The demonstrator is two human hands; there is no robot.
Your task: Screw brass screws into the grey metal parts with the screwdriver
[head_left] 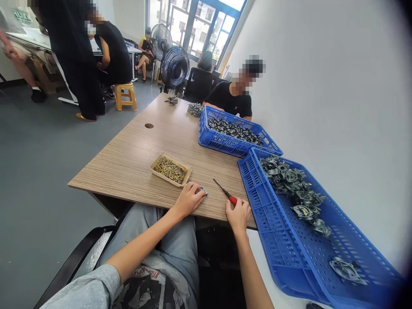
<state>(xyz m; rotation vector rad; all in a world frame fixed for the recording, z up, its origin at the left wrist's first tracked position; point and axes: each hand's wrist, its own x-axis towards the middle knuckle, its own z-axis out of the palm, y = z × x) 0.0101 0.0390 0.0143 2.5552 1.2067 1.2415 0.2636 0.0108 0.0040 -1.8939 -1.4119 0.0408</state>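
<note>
Right hand (238,216) closed on red-handled screwdriver (231,198), left hand (189,200) curled over small metal part (202,191), both resting on wood-grain table (128,169)

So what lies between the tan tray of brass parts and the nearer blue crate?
A slim screwdriver with a red handle, on the wood-grain table, beside the right hand; the head view shows it.

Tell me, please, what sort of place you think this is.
Probably an assembly workshop: a blue plastic crate of cast metal parts, a tray of brass parts, and a red-handled screwdriver on a table.
</note>
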